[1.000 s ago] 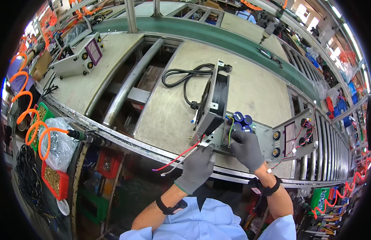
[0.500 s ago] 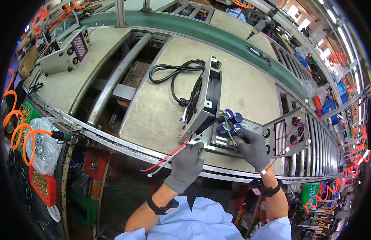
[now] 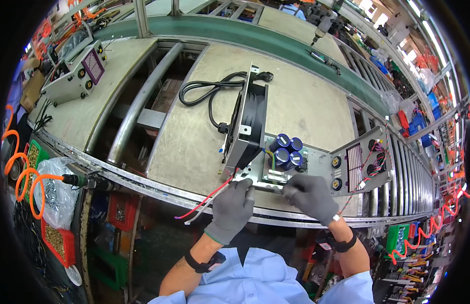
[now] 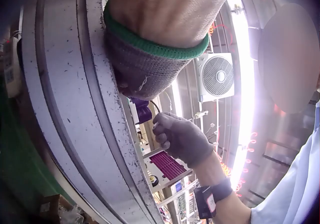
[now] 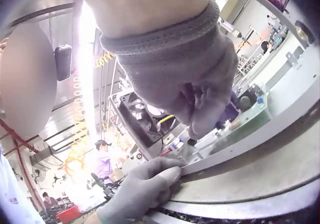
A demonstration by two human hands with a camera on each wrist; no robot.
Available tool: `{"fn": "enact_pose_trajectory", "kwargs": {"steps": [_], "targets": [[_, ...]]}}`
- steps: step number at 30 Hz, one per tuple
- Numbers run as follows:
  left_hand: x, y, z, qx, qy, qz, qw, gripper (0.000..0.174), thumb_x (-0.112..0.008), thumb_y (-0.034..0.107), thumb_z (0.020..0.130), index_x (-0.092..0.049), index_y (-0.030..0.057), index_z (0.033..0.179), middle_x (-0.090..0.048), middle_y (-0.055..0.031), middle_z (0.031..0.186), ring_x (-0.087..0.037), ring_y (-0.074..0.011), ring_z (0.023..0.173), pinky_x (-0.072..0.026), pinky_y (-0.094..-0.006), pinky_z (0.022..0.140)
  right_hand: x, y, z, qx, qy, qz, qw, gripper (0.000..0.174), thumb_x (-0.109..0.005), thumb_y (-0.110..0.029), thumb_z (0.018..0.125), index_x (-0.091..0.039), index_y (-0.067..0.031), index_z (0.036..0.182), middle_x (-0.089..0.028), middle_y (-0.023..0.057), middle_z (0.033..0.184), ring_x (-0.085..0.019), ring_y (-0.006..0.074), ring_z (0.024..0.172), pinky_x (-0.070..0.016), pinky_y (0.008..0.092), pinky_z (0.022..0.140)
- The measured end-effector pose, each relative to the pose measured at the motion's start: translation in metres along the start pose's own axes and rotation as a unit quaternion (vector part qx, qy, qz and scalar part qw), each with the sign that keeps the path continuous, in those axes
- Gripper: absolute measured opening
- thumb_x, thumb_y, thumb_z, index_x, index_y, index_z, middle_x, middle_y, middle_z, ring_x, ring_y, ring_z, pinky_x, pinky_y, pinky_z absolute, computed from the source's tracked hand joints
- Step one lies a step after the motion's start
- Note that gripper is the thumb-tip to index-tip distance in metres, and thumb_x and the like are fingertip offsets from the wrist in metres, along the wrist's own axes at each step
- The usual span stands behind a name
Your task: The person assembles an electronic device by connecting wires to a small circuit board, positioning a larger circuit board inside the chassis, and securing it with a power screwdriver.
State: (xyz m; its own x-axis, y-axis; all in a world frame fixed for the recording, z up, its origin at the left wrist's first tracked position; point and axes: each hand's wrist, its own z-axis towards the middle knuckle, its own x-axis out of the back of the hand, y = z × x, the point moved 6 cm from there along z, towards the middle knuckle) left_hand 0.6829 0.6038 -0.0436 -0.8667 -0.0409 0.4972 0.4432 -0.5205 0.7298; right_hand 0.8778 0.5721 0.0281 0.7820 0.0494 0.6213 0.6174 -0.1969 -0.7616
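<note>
A sheet-metal chassis (image 3: 321,163) lies along the bench's front edge, with an upright panel bearing a black fan (image 3: 253,114) at its left. Four dark-blue capacitors (image 3: 281,157) stand on its circuit board, beside a yellow-green wire (image 3: 272,161). My gloved left hand (image 3: 232,210) grips the chassis's front edge below the fan, thumb on the edge in the right wrist view. Red wire (image 3: 204,200) and white wire trail out beside it. My gloved right hand (image 3: 311,197), fingers curled, is at the front edge before the capacitors; I cannot tell what its hidden fingertips hold.
A black power cord (image 3: 209,91) loops behind the fan panel. The chassis's right end panel (image 3: 364,159) carries thin wires. Another unit (image 3: 75,76) stands at far left, past a roller (image 3: 146,104). Red screw bins (image 3: 60,243) and an orange air hose sit at the left.
My right hand has drawn away from the yellow-green wire and the capacitors, down to the chassis's front edge. The left hand keeps its place on the chassis as the head view shifts.
</note>
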Motion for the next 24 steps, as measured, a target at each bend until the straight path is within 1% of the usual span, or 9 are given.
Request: {"fn": "enact_pose_trajectory", "kwargs": {"steps": [2,5,6,9,12,15,18,21,24], "targets": [[0.000,0.001,0.000,0.004,0.002,0.000,1.000,0.018,-0.068,0.007,0.085,-0.068,0.0037,0.103,-0.067,-0.0164,0.081,-0.066,-0.0339,0.068,-0.0522,-0.0425,0.060,0.010,0.012,0.003,-0.045,0.058,0.065,0.995,0.019,-0.067,-0.013,0.090,-0.072,0.0034,0.097,-0.069,0.0133,0.071,-0.065,0.0152,0.064,-0.0505,0.0316,0.060],[0.001,0.002,0.000,0.005,-0.001,0.013,1.000,0.019,-0.068,0.007,0.085,-0.068,0.0037,0.104,-0.067,-0.0160,0.081,-0.065,-0.0334,0.068,-0.0521,-0.0421,0.060,0.008,0.019,0.005,0.006,0.124,-0.014,0.992,0.019,-0.066,-0.011,0.091,-0.071,0.0044,0.099,-0.068,0.0144,0.071,-0.064,0.0156,0.066,-0.0499,0.0321,0.061],[0.000,0.003,0.000,0.004,-0.003,0.018,1.000,0.019,-0.068,0.008,0.085,-0.068,0.0036,0.104,-0.067,-0.0158,0.081,-0.065,-0.0332,0.067,-0.0521,-0.0420,0.060,0.006,0.023,0.005,0.019,0.137,-0.017,0.990,0.018,-0.066,-0.011,0.091,-0.071,0.0048,0.100,-0.069,0.0157,0.072,-0.063,0.0156,0.064,-0.0499,0.0330,0.061],[0.000,0.001,-0.001,0.003,-0.004,0.019,1.000,0.019,-0.068,0.008,0.085,-0.068,0.0035,0.104,-0.066,-0.0155,0.080,-0.065,-0.0323,0.067,-0.0523,-0.0417,0.060,0.005,0.019,0.005,0.037,0.133,-0.020,0.990,0.018,-0.067,-0.012,0.091,-0.072,0.0031,0.101,-0.069,0.0181,0.076,-0.066,0.0212,0.065,-0.0503,0.0354,0.063],[0.001,0.004,0.000,-0.005,-0.002,0.016,1.000,0.020,-0.068,0.008,0.085,-0.068,0.0033,0.104,-0.066,-0.0154,0.080,-0.066,-0.0317,0.067,-0.0525,-0.0413,0.060,0.007,0.005,0.005,0.091,0.133,-0.090,0.983,0.019,-0.069,-0.015,0.091,-0.072,0.0006,0.101,-0.070,0.0207,0.082,-0.068,0.0313,0.070,-0.0511,0.0389,0.065],[-0.001,0.001,-0.002,0.001,-0.012,0.023,1.000,0.020,-0.069,0.008,0.085,-0.068,0.0030,0.105,-0.067,-0.0152,0.080,-0.066,-0.0316,0.067,-0.0525,-0.0411,0.060,0.010,-0.001,0.006,0.069,0.108,-0.163,0.978,0.019,-0.069,-0.018,0.091,-0.071,-0.0007,0.098,-0.069,0.0209,0.083,-0.068,0.0390,0.076,-0.0515,0.0443,0.068],[0.000,0.003,-0.001,-0.011,-0.003,0.022,1.000,0.021,-0.069,0.007,0.085,-0.068,0.0027,0.105,-0.066,-0.0148,0.079,-0.066,-0.0316,0.067,-0.0524,-0.0410,0.060,0.010,-0.008,0.008,0.027,0.073,-0.294,0.953,0.017,-0.068,-0.018,0.091,-0.070,-0.0010,0.095,-0.067,0.0204,0.080,-0.067,0.0405,0.076,-0.0511,0.0481,0.070],[0.000,0.003,-0.002,-0.014,-0.001,0.022,1.000,0.020,-0.068,0.007,0.085,-0.068,0.0027,0.105,-0.066,-0.0152,0.079,-0.066,-0.0318,0.067,-0.0523,-0.0411,0.061,0.007,-0.008,0.012,0.078,0.061,-0.262,0.960,0.015,-0.068,-0.017,0.090,-0.069,-0.0018,0.092,-0.067,0.0197,0.083,-0.067,0.0399,0.079,-0.0507,0.0496,0.071],[0.001,0.004,-0.001,-0.008,-0.004,0.017,1.000,0.020,-0.068,0.007,0.085,-0.068,0.0026,0.105,-0.066,-0.0154,0.079,-0.066,-0.0318,0.067,-0.0524,-0.0411,0.061,0.012,-0.014,0.011,0.130,0.072,-0.234,0.961,0.011,-0.069,-0.012,0.088,-0.071,-0.0029,0.095,-0.068,0.0181,0.088,-0.067,0.0378,0.081,-0.0515,0.0467,0.071]]}}
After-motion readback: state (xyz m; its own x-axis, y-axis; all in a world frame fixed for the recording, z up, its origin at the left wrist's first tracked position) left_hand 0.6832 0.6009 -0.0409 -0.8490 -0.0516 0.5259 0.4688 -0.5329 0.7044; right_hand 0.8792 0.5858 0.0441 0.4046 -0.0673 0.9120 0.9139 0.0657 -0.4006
